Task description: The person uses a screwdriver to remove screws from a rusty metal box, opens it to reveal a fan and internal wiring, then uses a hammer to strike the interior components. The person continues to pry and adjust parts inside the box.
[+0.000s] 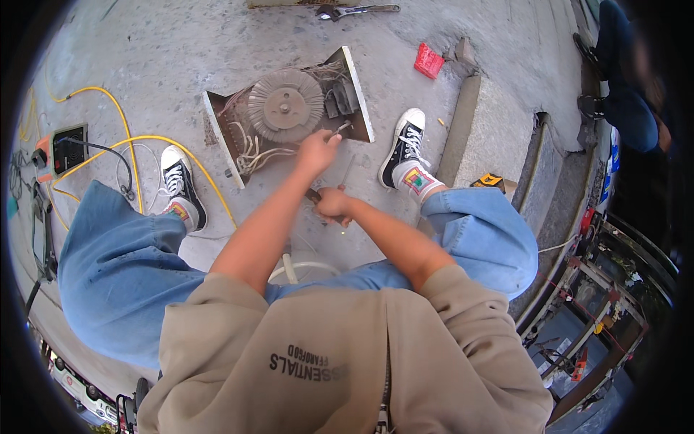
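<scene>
I sit over an open metal chassis [217,119] on the concrete floor. Inside it lie a large round coil [285,107], bundled wires [249,153] and a dark block. My left hand [318,148] reaches to the chassis's near right corner and pinches a thin wire or small metal piece [341,129]. Just below it, my right hand [334,205] is closed around a dark-handled tool [314,194], whose thin shaft points up toward the chassis. The tool's tip is hard to make out.
Yellow cables [123,134] loop from a power box [69,150] at left. A concrete kerb [481,119], a red packet [429,61] and a wrench [358,10] lie beyond. Another person's legs [622,87] are at top right. A metal rack [593,318] stands at right.
</scene>
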`<state>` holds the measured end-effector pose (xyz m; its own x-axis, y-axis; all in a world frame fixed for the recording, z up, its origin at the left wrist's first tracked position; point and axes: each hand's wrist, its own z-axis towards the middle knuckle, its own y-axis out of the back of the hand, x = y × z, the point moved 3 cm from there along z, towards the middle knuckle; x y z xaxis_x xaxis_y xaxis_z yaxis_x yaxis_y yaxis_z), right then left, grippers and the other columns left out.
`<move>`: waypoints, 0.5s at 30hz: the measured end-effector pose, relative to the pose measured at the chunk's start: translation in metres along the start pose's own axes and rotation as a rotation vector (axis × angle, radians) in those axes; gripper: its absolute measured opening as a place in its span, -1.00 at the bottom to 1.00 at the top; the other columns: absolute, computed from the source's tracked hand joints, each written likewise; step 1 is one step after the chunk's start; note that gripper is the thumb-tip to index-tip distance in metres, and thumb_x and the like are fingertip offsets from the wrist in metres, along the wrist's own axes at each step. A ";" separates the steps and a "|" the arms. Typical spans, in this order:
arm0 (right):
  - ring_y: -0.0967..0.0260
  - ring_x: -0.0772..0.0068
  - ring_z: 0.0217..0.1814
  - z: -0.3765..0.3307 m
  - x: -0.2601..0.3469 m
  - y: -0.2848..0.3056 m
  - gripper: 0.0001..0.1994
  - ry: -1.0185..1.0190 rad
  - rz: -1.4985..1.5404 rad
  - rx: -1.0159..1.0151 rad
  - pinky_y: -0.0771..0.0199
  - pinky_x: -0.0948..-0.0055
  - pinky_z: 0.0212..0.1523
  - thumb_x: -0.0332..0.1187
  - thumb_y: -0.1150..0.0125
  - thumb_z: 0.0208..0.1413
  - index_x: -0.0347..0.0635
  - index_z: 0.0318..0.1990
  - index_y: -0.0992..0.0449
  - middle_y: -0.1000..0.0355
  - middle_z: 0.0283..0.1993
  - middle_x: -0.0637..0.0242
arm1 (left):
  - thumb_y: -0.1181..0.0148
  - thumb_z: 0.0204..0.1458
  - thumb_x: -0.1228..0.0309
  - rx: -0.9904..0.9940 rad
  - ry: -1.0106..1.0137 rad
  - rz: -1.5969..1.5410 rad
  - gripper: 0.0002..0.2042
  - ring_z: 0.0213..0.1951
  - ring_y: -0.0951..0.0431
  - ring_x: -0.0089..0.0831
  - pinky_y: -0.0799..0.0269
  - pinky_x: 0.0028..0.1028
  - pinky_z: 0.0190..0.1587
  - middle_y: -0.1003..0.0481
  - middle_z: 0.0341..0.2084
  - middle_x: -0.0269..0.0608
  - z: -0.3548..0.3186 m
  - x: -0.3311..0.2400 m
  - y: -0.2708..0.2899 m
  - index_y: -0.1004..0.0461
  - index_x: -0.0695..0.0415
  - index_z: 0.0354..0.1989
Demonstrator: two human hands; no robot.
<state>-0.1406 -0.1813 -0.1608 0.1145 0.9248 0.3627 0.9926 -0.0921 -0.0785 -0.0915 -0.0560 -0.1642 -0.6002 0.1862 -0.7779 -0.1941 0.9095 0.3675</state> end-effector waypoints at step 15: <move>-0.50 0.02 -0.58 -0.030 -0.026 0.024 -0.73 0.127 -0.283 -0.383 -0.49 0.12 -0.55 -0.44 -0.10 -0.05 -0.42 -0.18 -0.41 -0.50 -0.51 -0.05 | -0.12 0.17 0.00 0.220 0.176 0.139 -0.59 -0.45 -0.48 -0.29 -0.38 -0.28 -0.29 -0.54 -0.52 -0.15 0.000 0.029 -0.001 -0.57 0.14 -0.40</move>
<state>-0.1189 -0.2186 -0.1447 -0.1818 0.8830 0.4328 0.9257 0.0051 0.3783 -0.1088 -0.0517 -0.1866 -0.7384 0.2644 -0.6204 0.0601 0.9421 0.3299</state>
